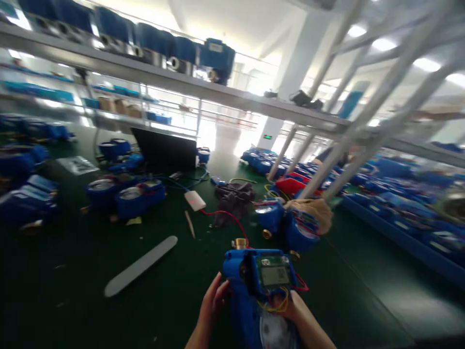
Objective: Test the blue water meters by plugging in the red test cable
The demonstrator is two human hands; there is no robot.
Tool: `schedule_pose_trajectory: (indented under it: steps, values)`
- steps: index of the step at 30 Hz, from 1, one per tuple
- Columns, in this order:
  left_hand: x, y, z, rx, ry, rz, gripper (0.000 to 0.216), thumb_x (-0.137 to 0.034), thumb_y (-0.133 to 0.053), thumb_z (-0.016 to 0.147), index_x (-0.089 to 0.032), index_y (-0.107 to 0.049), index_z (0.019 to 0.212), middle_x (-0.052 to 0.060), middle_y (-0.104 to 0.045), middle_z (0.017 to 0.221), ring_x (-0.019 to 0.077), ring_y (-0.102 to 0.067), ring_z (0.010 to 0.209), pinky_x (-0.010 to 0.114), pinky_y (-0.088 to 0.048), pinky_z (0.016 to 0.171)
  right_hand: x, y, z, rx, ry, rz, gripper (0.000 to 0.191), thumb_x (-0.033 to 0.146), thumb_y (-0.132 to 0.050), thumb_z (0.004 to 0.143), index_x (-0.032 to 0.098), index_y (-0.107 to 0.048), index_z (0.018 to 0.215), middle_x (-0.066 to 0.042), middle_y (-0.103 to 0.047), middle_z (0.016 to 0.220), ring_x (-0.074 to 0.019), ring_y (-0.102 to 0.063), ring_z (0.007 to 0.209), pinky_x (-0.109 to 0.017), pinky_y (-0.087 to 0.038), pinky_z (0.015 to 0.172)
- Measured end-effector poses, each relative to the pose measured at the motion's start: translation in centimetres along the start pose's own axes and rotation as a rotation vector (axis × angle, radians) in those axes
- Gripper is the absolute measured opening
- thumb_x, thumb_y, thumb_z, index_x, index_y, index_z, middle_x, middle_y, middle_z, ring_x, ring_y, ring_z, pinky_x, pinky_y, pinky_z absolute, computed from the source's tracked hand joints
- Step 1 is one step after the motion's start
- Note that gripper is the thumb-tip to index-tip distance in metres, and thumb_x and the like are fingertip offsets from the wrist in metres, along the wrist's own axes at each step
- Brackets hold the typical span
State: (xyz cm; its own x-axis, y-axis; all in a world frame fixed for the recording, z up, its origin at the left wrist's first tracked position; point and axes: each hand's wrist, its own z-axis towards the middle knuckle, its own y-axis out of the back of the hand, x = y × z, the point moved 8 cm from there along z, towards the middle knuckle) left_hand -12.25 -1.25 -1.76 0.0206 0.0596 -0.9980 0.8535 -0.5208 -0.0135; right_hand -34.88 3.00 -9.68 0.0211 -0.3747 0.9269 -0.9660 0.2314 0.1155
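Note:
Right before me is a blue water meter (pixel 236 295) with a brass threaded end. Its electronics box (pixel 275 274) shows a green circuit board and a small grey display; red and yellow wires hang from it. My right hand (pixel 290 308) grips the meter just below that box, with fingers partly hidden behind yellow wires. At the meter's left side is my left hand (pixel 214 300), fingers stretched and a little apart; whether the fingertips touch the casing I cannot tell. A red wire runs from near the brass end to a white box (pixel 195 200).
A long grey strip (pixel 141 266) and a thin stick (pixel 189 224) lie on the green table. More blue meters (pixel 271 215) stand right and left (pixel 131 198). Behind are a dark cloth (pixel 234 196), a black screen (pixel 165 150) and a loaded overhead shelf (pixel 247 99). A blue tray (pixel 395 232) holds meters at right.

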Motion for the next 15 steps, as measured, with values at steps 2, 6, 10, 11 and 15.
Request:
schedule_pose_trajectory:
  steps: [2, 6, 10, 11, 15]
  values:
    - [1.3, 2.5, 0.1, -0.102, 0.062, -0.173, 0.067, -0.061, -0.051, 0.083, -0.032, -0.036, 0.142, 0.009, -0.064, 0.122, 0.0344, -0.055, 0.120, 0.055, -0.042, 0.102, 0.9, -7.4, 2.3, 0.171, -0.041, 0.094, 0.048, 0.057, -0.078, 0.050, 0.016, -0.072, 0.074, -0.011, -0.072, 0.077, -0.0335, -0.065, 0.083, -0.043, -0.053, 0.078]
    - [3.2, 6.6, -0.9, -0.229, 0.105, -0.386, 0.120, -0.057, -0.077, 0.061, -0.026, 0.000, 0.148, 0.017, -0.051, 0.136, 0.0365, -0.050, 0.125, 0.050, -0.039, 0.106, 2.3, -16.5, 2.9, 0.362, -0.109, 0.324, 0.062, 0.063, -0.074, 0.059, 0.012, -0.070, 0.094, -0.013, -0.071, 0.090, -0.0324, -0.065, 0.093, -0.043, -0.051, 0.085]
    - [4.3, 8.4, -1.3, -0.227, 0.199, -0.489, 0.125, -0.056, -0.079, 0.059, -0.024, 0.005, 0.147, 0.021, -0.047, 0.137, 0.0369, -0.051, 0.123, 0.048, -0.044, 0.101, 2.4, -18.5, 2.5, 0.421, -0.194, 0.341, 0.069, 0.065, -0.075, 0.058, 0.013, -0.067, 0.103, -0.014, -0.069, 0.103, -0.0334, -0.063, 0.101, -0.046, -0.048, 0.092]
    - [4.3, 8.6, -1.3, -0.223, 0.216, -0.485, 0.125, -0.055, -0.079, 0.059, -0.025, 0.003, 0.147, 0.020, -0.047, 0.137, 0.0372, -0.051, 0.123, 0.048, -0.045, 0.101, 2.3, -18.3, 2.5, 0.405, -0.206, 0.319, 0.070, 0.065, -0.076, 0.058, 0.014, -0.067, 0.106, -0.014, -0.069, 0.106, -0.0337, -0.062, 0.104, -0.046, -0.046, 0.094]
    - [4.6, 9.2, -1.4, -0.227, 0.299, -0.437, 0.126, -0.058, -0.080, 0.054, -0.026, -0.002, 0.147, 0.018, -0.049, 0.135, 0.0386, -0.049, 0.124, 0.050, -0.044, 0.102, 1.9, -16.5, 2.3, 0.356, -0.212, 0.215, 0.076, 0.067, -0.076, 0.057, 0.017, -0.064, 0.113, -0.013, -0.065, 0.118, -0.0346, -0.054, 0.117, -0.044, -0.044, 0.099]
